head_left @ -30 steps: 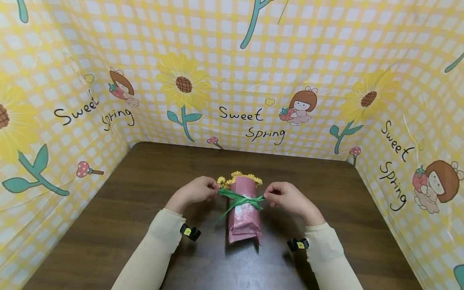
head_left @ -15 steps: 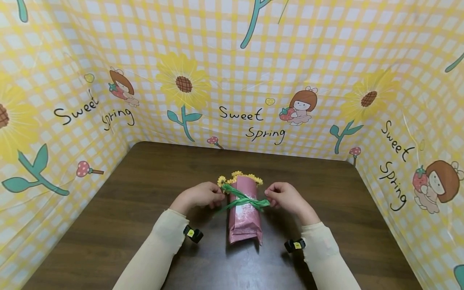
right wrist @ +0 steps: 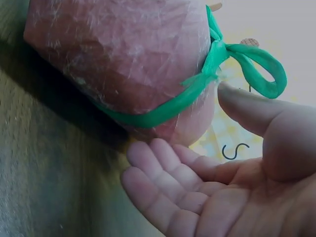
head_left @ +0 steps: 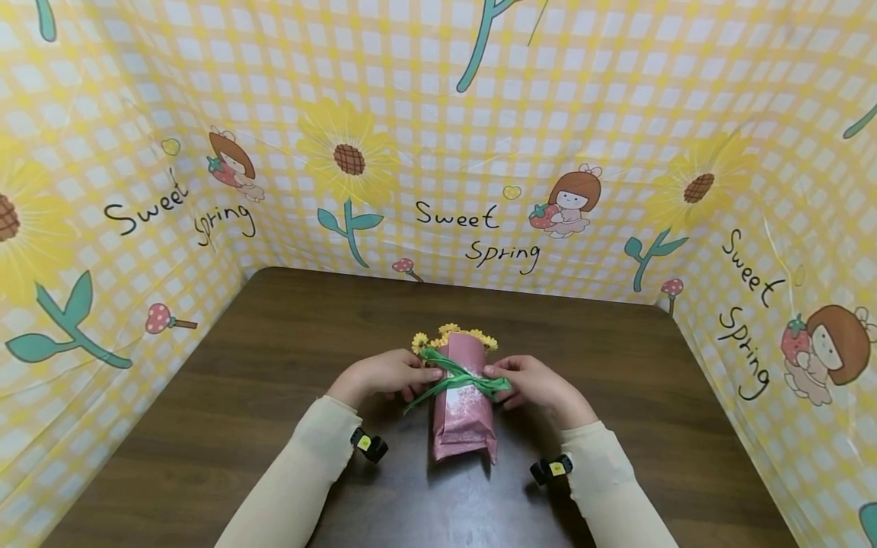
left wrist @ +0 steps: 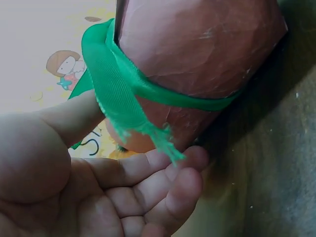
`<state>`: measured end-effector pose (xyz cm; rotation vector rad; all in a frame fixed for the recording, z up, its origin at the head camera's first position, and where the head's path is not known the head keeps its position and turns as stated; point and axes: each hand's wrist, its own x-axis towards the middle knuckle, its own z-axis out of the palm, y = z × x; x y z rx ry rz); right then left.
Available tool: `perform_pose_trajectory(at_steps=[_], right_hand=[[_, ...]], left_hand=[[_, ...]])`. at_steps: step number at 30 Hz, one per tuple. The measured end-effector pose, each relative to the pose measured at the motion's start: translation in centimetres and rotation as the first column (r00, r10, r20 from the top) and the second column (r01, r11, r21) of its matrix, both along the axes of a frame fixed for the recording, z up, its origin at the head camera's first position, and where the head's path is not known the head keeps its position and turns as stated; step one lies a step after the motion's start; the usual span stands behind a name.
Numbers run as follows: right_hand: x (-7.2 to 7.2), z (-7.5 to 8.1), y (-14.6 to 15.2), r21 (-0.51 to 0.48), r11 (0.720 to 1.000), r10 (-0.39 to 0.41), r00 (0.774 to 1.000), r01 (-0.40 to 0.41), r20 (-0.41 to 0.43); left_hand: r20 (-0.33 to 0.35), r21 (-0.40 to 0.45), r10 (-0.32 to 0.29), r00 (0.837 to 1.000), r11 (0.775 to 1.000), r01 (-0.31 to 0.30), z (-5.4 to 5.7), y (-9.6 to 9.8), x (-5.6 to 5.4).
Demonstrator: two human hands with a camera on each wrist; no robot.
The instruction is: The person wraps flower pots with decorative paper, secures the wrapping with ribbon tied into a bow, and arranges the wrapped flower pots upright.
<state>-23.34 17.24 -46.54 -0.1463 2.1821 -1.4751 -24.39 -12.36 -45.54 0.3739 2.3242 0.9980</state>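
Observation:
A small bouquet of yellow flowers (head_left: 448,330), wrapped in pink paper (head_left: 464,426), lies on the table with its flower end away from me. Green ribbon (head_left: 460,378) is tied in a bow round its middle. My left hand (head_left: 387,374) is at the bouquet's left side, its thumb over the wrap by the bow and its other fingers loosely bent below. On the right side my right hand (head_left: 537,384) mirrors it, thumb tip near the knot. In the right wrist view, a ribbon loop (right wrist: 269,74) stands out above that thumb. A frayed ribbon end (left wrist: 165,140) hangs beside the left fingers.
The dark wooden table (head_left: 274,472) runs back to a yellow checked cloth (head_left: 438,114) printed with flowers, girls and lettering, which encloses it at the back and both sides. A black strap device sits on each wrist, below cream sleeves (head_left: 294,464).
Both hands have let go of the ribbon they were pulling and moved inward to the bouquet's sides. The bow's loops now lie loose across the wrap; the bouquet stays in place.

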Motion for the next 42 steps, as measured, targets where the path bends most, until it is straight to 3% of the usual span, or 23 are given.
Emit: perform_pose_trajectory(at_steps=[8,16,24,32,42], right_hand=[[0.4,-0.2,-0.1,-0.040,0.994,0.100,0.992,-0.097,0.073],[0.4,-0.7,-0.5,-0.088,0.993,0.093,0.983,-0.080,0.158],[0.3,-1.3,-0.6,-0.162,0.984,0.109,0.973,-0.077,0.202],[0.4,-1.2,-0.8,-0.172,0.983,0.101,0.975,-0.067,0.196],[0.6,-0.4,-1.0,-0.135,0.990,0.065,0.993,-0.051,0.102]], left_hand=[[0.030,0.037,-0.023,0.999,0.999,0.022,-0.3,0.5,0.1],[0.109,0.128,-0.047,0.993,0.991,0.033,-0.9,0.7,0.0],[0.158,0.152,-0.029,0.987,0.988,0.005,-0.9,0.8,0.0],[0.192,0.193,-0.026,0.981,0.981,-0.011,-0.9,1.0,-0.1],[0.138,0.237,-0.006,0.990,0.971,-0.027,-0.4,1.1,0.1]])
